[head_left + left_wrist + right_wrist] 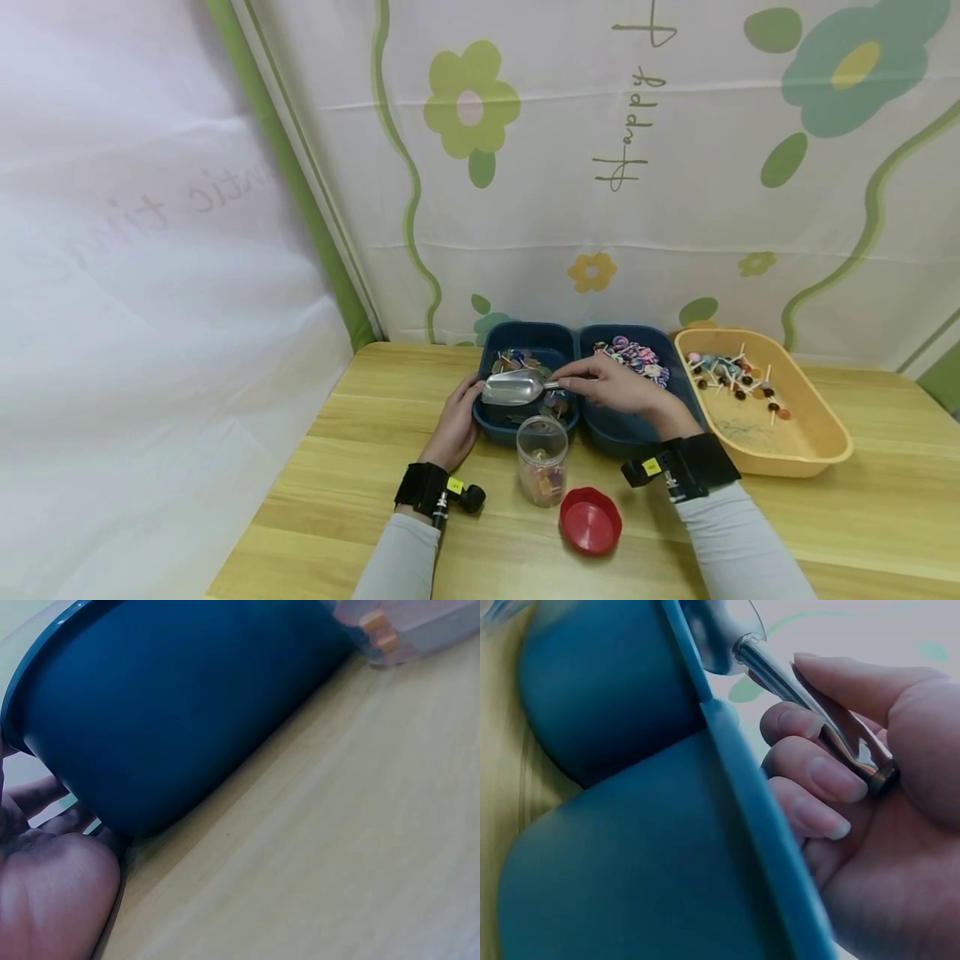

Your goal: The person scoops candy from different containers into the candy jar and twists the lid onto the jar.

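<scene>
My right hand (618, 387) grips the handle of a metal scoop (513, 388) above the left blue bin (495, 431). In the right wrist view, its fingers curl round the shiny handle (791, 688). The scoop's bowl lies level over the bin, pointing left; whether it carries anything is unclear. Wrapped lollipops (517, 360) lie in that bin. My left hand (453, 423) holds the bin's left side at the rim, its fingers partly hidden behind the wall in the left wrist view. A clear plastic jar (542, 450), uncapped, stands before the bin with some colourful candies inside.
A red lid (591, 522) lies on the wooden table (337, 467) beside the jar. Right of the left bin, a second blue bin (609, 421) holds swirled candies (633, 358). A yellow bin (813, 442) with small lollipops stands further right. A printed curtain hangs behind.
</scene>
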A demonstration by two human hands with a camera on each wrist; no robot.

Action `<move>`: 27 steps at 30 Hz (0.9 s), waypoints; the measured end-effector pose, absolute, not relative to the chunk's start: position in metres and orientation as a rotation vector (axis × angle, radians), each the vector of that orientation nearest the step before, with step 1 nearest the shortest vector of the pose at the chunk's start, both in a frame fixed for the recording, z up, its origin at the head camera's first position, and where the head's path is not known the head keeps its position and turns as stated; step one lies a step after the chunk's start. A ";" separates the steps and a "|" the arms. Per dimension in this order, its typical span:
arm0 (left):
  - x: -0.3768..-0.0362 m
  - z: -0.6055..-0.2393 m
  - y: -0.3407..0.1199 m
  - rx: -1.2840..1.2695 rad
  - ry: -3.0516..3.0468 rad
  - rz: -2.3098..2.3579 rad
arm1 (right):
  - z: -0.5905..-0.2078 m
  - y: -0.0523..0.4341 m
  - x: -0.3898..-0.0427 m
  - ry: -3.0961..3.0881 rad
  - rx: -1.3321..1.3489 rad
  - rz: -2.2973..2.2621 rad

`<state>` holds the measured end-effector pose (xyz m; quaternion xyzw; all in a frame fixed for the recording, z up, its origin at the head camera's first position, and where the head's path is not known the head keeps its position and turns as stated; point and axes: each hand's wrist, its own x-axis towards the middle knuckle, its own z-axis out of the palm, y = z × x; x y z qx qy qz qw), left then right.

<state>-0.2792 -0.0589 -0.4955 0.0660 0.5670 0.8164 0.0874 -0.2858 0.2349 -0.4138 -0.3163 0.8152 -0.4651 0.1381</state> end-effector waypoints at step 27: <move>-0.279 -0.496 -0.058 0.175 1.708 2.425 | -0.393 0.259 -0.280 2.453 -0.787 -1.548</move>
